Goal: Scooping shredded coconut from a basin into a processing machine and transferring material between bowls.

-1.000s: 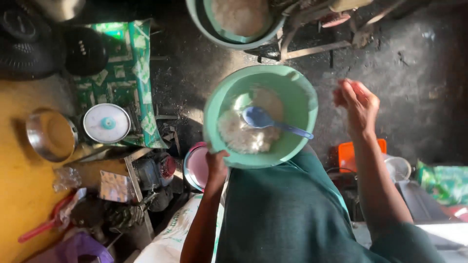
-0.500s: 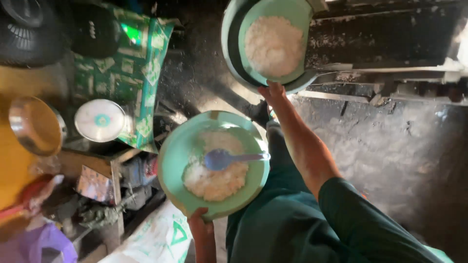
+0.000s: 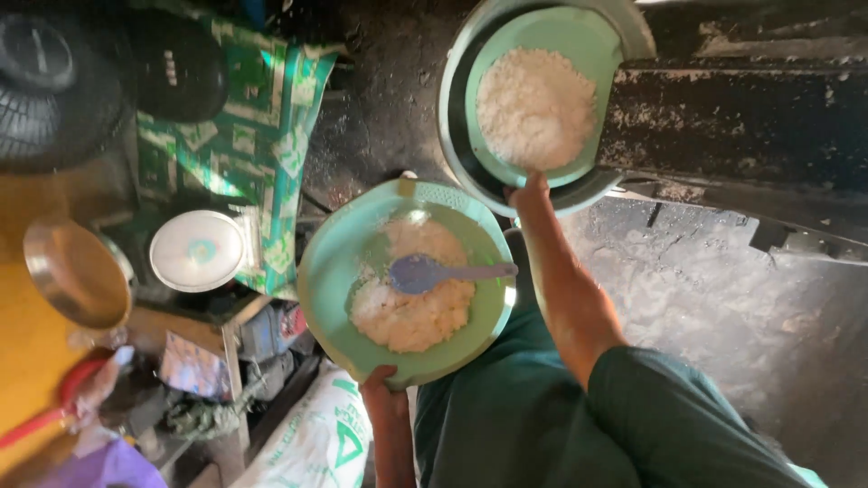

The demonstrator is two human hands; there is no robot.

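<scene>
We see a green bowl (image 3: 336, 271) of white mash with a purple spoon (image 3: 425, 272) lying in it, gripped at its near rim by the left hand (image 3: 383, 387). The right hand (image 3: 533, 188) reaches up and grasps the rim of a second green bowl (image 3: 579, 54) of mash, nested in a metal basin (image 3: 452, 136) just beyond. To the left sit a round lid (image 3: 196, 250) and a metal pan (image 3: 77, 271).
</scene>
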